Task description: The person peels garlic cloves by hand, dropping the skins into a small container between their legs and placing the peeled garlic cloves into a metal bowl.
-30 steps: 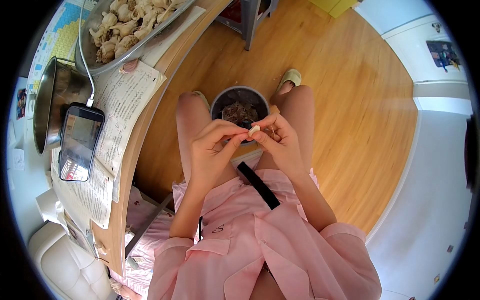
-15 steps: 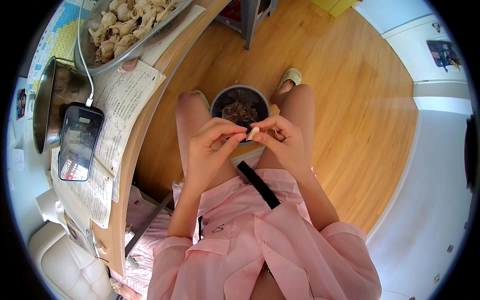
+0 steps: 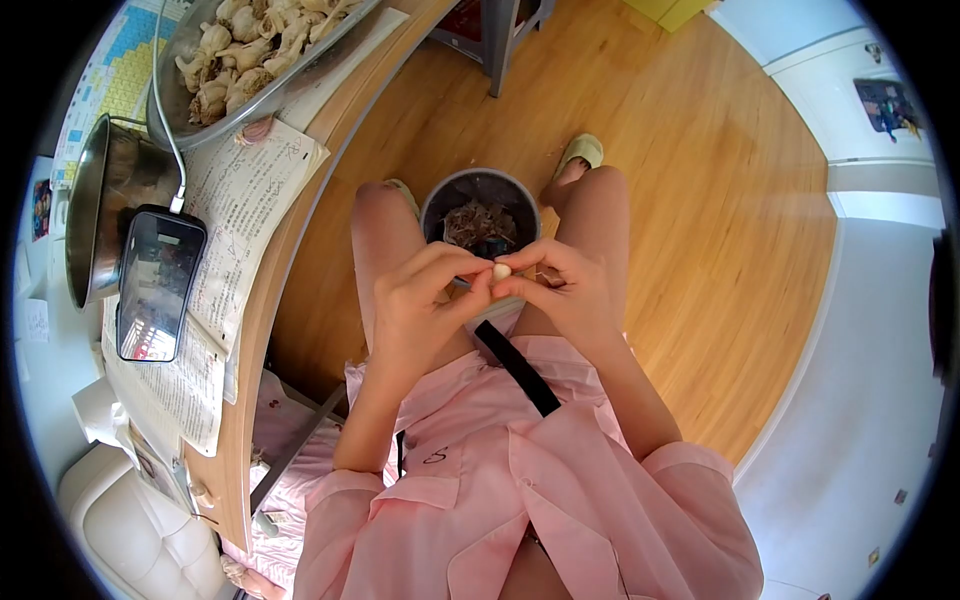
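A pale, smooth garlic clove (image 3: 501, 271) sits between my fingertips, above the bin's near rim. My right hand (image 3: 568, 285) pinches it between thumb and forefinger. From the other side, my left hand (image 3: 425, 295) closes thumb and forefinger against the same clove. Beneath the hands stands a dark round bin (image 3: 433, 204), with dry garlic skins (image 3: 478, 222) inside. Part of its near side is hidden by my fingers.
On the desk at left, a clear plastic container (image 3: 262, 112) holds many garlic bulbs (image 3: 250, 50). Beside it are a metal bowl (image 3: 92, 215), a phone on a cable (image 3: 160, 285) and printed papers (image 3: 255, 190). A grey stool leg (image 3: 497, 60) stands beyond.
The clove has turned and shifted slightly left and down. My left fingertips, beside it before, now press against it, and the two hands are closer together.
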Action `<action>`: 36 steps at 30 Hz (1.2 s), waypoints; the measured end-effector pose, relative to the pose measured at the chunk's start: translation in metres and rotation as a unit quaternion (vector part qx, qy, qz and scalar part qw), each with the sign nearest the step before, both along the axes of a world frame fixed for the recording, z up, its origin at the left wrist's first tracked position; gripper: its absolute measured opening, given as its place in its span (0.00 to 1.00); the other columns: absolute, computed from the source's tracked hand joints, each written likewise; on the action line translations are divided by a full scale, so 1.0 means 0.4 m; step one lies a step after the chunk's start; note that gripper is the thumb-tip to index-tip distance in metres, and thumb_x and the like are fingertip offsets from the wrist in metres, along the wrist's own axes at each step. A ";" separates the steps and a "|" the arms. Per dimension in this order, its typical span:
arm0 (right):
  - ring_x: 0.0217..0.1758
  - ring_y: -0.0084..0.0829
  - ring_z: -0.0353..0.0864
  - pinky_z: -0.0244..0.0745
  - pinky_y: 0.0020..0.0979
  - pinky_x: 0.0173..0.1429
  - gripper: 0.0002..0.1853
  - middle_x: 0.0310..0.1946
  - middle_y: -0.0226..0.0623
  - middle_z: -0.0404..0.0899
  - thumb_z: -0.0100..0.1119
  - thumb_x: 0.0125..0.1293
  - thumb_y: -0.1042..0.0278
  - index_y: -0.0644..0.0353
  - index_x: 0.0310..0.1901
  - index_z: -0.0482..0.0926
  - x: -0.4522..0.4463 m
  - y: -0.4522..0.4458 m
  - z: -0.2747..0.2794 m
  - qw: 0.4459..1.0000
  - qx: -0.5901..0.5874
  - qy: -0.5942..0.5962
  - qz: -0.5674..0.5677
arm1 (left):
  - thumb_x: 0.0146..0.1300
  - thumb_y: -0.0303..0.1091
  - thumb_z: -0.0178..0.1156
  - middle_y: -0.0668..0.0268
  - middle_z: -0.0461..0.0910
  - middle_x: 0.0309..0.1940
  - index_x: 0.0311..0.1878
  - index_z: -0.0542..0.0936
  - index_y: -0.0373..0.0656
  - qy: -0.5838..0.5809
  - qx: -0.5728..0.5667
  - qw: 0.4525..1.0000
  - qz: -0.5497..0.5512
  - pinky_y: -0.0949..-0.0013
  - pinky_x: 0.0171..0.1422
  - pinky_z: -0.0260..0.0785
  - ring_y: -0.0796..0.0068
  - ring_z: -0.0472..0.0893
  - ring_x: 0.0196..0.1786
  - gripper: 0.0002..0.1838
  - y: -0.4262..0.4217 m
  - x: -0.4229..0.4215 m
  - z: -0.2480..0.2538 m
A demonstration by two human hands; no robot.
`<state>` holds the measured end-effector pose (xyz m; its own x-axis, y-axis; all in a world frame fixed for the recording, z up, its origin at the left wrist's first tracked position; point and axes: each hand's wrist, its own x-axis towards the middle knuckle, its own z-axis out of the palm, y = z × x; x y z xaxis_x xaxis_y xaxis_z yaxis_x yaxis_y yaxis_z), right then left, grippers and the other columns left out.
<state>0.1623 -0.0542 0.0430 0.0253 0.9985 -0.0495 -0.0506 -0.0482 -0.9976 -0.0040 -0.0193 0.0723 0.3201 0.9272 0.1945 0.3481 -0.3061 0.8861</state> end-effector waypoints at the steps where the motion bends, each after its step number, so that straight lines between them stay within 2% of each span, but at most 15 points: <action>1: 0.24 0.08 0.72 0.60 0.15 0.24 0.06 0.27 0.30 0.84 0.67 0.56 0.74 0.65 0.34 0.81 -0.002 0.000 0.000 1.000 0.007 -0.005 -0.003 | 0.48 0.20 0.65 0.62 0.82 0.29 0.31 0.82 0.36 0.007 0.003 1.000 0.000 0.75 0.38 0.73 0.72 0.82 0.33 0.06 0.002 0.000 0.001; 9: 0.21 0.10 0.68 0.60 0.16 0.24 0.06 0.27 0.30 0.84 0.67 0.55 0.74 0.65 0.34 0.81 0.006 -0.008 -0.020 1.000 0.014 -0.013 -0.002 | 0.48 0.20 0.65 0.62 0.82 0.29 0.31 0.82 0.36 0.011 -0.003 1.000 -0.018 0.75 0.38 0.73 0.72 0.82 0.33 0.05 0.008 -0.004 -0.004; 16: 0.23 0.11 0.70 0.62 0.17 0.24 0.07 0.28 0.29 0.84 0.67 0.55 0.72 0.64 0.34 0.82 0.011 -0.003 -0.018 1.000 0.007 -0.022 0.011 | 0.49 0.21 0.65 0.62 0.82 0.29 0.32 0.83 0.37 0.018 -0.013 0.998 -0.055 0.75 0.36 0.73 0.72 0.82 0.32 0.06 0.013 -0.018 -0.001; 23: 0.32 0.18 0.80 0.75 0.19 0.33 0.08 0.31 0.33 0.84 0.67 0.55 0.73 0.67 0.35 0.81 0.012 0.001 0.010 0.998 0.011 -0.055 0.031 | 0.47 0.20 0.65 0.62 0.81 0.26 0.28 0.81 0.36 0.016 -0.018 0.998 -0.061 0.75 0.34 0.72 0.73 0.82 0.30 0.04 0.020 -0.016 0.002; 26: 0.35 0.21 0.82 0.78 0.21 0.36 0.08 0.33 0.35 0.83 0.66 0.55 0.74 0.68 0.36 0.81 0.009 -0.002 0.015 0.998 -0.008 -0.033 0.044 | 0.46 0.20 0.64 0.63 0.80 0.25 0.27 0.79 0.36 0.023 -0.026 0.997 -0.071 0.75 0.34 0.71 0.73 0.81 0.29 0.04 0.023 -0.018 0.000; 29: 0.37 0.21 0.83 0.77 0.21 0.37 0.08 0.33 0.36 0.83 0.66 0.56 0.76 0.68 0.36 0.81 0.010 -0.001 0.019 0.998 0.000 -0.042 0.049 | 0.46 0.19 0.64 0.63 0.79 0.24 0.26 0.78 0.35 0.009 -0.033 0.997 -0.069 0.75 0.35 0.70 0.74 0.80 0.29 0.04 0.025 -0.019 -0.007; 32: 0.32 0.18 0.80 0.73 0.19 0.33 0.07 0.32 0.35 0.83 0.66 0.55 0.76 0.67 0.37 0.82 0.005 0.001 0.007 0.999 0.018 -0.018 0.033 | 0.46 0.19 0.64 0.63 0.80 0.25 0.27 0.79 0.35 -0.002 -0.035 0.998 -0.056 0.75 0.36 0.71 0.74 0.80 0.30 0.04 0.025 -0.019 -0.011; 35: 0.27 0.15 0.75 0.66 0.18 0.28 0.08 0.32 0.33 0.83 0.66 0.55 0.76 0.65 0.37 0.82 0.017 0.005 0.021 0.995 0.005 -0.091 0.044 | 0.49 0.21 0.65 0.63 0.80 0.27 0.31 0.80 0.37 -0.038 0.004 0.997 -0.066 0.75 0.32 0.71 0.73 0.80 0.29 0.05 0.029 -0.020 -0.023; 36: 0.25 0.15 0.73 0.63 0.18 0.26 0.08 0.32 0.33 0.83 0.66 0.55 0.76 0.64 0.38 0.82 0.015 0.005 0.010 0.997 0.021 -0.075 0.029 | 0.49 0.21 0.65 0.63 0.80 0.28 0.32 0.81 0.37 -0.039 0.003 0.997 -0.068 0.75 0.32 0.71 0.73 0.80 0.29 0.05 0.029 -0.020 -0.021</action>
<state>0.1682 -0.0522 0.0468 -0.0282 0.9996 -0.0077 0.1010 -0.0049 -0.9949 -0.0119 -0.0077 0.0639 0.4255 0.8754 0.2295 0.2326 -0.3509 0.9071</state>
